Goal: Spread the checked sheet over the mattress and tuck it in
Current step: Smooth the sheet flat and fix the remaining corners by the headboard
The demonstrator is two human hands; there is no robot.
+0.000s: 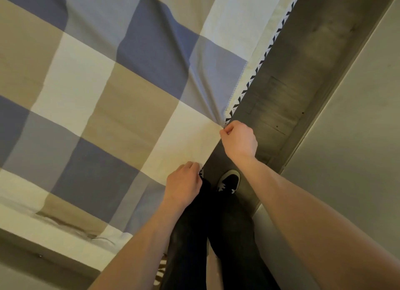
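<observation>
You're finishing the spread: the blue, tan and cream checked cotton sheet (108,94) covers the cream zigzag-trimmed mattress (242,90). Your right hand (239,138) and left hand (184,181) pinch its hem at the mattress's side edge. Next, draw it taut and tuck it under.

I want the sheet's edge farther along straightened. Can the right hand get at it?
Probably yes: the right hand pinches the checked sheet just short of that stitched edge, and only the mattress's zigzag trim lies beside it.
</observation>
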